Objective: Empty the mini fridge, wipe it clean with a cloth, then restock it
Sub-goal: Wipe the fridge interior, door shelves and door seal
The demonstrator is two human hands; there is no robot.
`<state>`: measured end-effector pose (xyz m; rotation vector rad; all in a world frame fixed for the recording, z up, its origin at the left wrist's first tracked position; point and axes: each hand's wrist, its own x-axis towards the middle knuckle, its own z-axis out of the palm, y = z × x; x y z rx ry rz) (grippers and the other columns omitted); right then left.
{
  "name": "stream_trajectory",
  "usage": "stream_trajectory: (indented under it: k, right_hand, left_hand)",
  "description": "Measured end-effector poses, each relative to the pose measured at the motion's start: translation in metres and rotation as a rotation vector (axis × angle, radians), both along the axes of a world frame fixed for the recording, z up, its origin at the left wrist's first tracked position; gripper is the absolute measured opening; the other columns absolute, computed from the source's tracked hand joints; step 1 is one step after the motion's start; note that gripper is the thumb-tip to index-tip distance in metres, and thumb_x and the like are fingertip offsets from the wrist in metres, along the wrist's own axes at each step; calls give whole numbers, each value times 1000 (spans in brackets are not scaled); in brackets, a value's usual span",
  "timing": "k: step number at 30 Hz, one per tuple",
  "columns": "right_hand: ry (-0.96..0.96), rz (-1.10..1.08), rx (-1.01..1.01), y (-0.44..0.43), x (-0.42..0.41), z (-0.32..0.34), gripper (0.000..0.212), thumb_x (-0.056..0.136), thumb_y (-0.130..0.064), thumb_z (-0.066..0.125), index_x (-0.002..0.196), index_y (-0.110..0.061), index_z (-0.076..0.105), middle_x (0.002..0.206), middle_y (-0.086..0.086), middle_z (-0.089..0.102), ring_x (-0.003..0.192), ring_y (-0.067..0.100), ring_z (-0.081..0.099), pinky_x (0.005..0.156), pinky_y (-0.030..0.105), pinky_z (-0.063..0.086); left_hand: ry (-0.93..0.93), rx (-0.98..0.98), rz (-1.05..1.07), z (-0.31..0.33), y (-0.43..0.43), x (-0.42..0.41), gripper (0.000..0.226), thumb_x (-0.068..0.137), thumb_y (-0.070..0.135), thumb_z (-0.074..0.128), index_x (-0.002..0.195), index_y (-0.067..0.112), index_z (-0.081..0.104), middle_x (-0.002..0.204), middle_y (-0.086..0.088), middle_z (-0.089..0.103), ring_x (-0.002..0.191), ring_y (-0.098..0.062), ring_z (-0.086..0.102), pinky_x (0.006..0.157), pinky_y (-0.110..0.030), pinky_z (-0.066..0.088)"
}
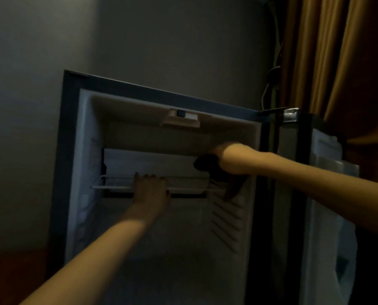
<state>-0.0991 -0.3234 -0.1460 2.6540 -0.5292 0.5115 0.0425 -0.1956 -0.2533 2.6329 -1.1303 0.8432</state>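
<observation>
Head view: left hand (151,191) round shelf (189,183), right hand (225,155) round cloth (208,165)

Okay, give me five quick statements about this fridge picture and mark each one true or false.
1. The door of the mini fridge stands open. True.
2. The left hand holds a bottle. False: it grips the front edge of the wire shelf.
3. The right hand holds a dark cloth inside the fridge, near its right wall. True.
4. The wire shelf is loaded with cans. False: no cans show on it.
5. A curtain hangs to the left of the fridge. False: the curtain hangs on the right, behind the door.
</observation>
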Motion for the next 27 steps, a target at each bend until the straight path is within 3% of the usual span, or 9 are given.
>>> stream_trajectory:
  k: [4,7,10,14,17,20,24,26,27]
  right_hand:
    - [-302,153,159,-1,32,-20,43,94,-12,53,135,-7,42,133,18,49,113,35,54,87,35,46]
    - [-624,376,353,0,70,-56,24,87,1,56,112,0,57,121,21,54,107,36,56,83,32,44]
    - [-722,639,578,24,115,-67,18,82,10,59,97,4,66,107,22,62,99,34,60,78,23,43]
    - [-513,827,800,70,157,-59,21,83,11,61,102,8,70,100,15,69,88,16,63,69,5,44]
    - [-240,783,955,79,169,-60,27,87,-2,66,112,9,66,102,11,69,71,-2,62,59,4,44]
    - [-119,758,912,73,165,-64,28,87,-3,66,115,0,68,115,12,69,93,12,66,76,10,49]
    - [101,805,1069,63,140,-48,31,89,2,60,119,-6,64,101,0,69,77,0,64,78,11,50]
    - [62,783,950,56,139,-33,27,92,-3,59,115,-15,65,102,-2,69,83,3,63,85,16,51]
    - [-97,782,873,51,142,-29,25,93,-4,58,114,-15,65,107,3,68,89,5,63,89,16,49]
  left_hand:
    - [15,-31,78,-5,33,3,38,98,33,43,129,12,50,132,-10,52,123,-26,46,99,-32,35]
    - [4,41,203,-9,57,1,61,98,36,43,147,6,24,152,-16,28,141,-31,25,114,-38,21]
    - [-62,155,331,-9,83,2,70,100,37,40,151,1,8,156,-18,21,144,-30,22,119,-38,7]
    - [-266,307,355,-16,107,1,63,103,26,26,149,-9,2,158,-23,12,147,-32,11,118,-40,-9]
    - [-298,353,368,-18,106,-2,66,102,30,26,148,-10,-1,158,-25,6,148,-34,5,117,-41,-11]
    - [-277,351,383,-21,104,-4,67,103,32,24,147,-11,-3,158,-25,4,148,-35,4,120,-41,-8]
    - [-264,226,352,-26,104,-5,76,101,31,28,142,-11,-19,157,-28,-3,148,-35,1,121,-39,-6]
    - [-257,170,324,-27,104,-7,82,100,30,33,137,-9,-30,157,-27,-4,148,-33,3,120,-35,-7]
    - [-261,165,322,-27,104,-7,84,100,29,34,135,-9,-32,157,-27,-4,148,-33,3,119,-34,-8]
